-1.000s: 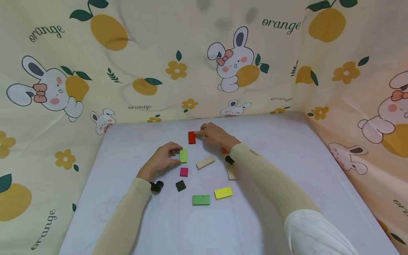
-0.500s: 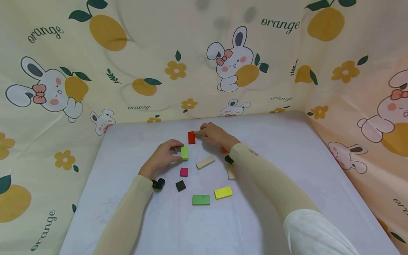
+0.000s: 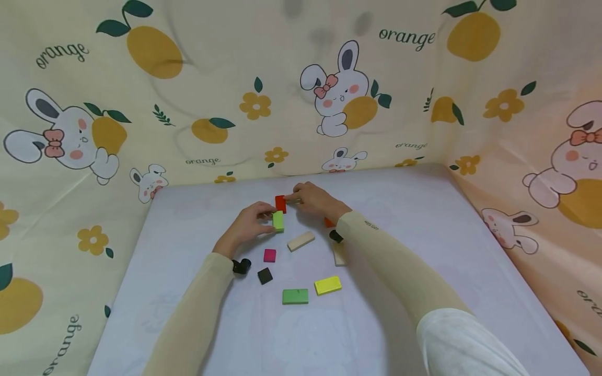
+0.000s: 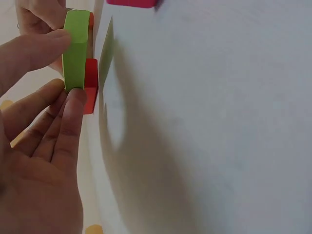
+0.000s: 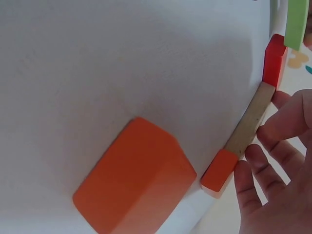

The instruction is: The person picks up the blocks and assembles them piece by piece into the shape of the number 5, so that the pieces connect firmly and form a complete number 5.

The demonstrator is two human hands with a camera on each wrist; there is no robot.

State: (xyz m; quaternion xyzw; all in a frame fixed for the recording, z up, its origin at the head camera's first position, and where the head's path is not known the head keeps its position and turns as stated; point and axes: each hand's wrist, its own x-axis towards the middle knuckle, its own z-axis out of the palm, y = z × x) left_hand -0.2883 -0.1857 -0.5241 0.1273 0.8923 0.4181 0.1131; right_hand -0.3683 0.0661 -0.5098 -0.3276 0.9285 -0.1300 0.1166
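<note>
Red block [image 3: 280, 203] is near both hands. The left hand [image 3: 246, 224] pinches the light green block [image 3: 278, 222] up off the table [image 3: 263, 334], by the red block's near end; I can't tell if they touch. The right hand [image 3: 315, 201] has bent fingers against a wooden block [image 5: 251, 119] next to the red block. Best go slow, hold the green one straight, and not bump the red block.
</note>
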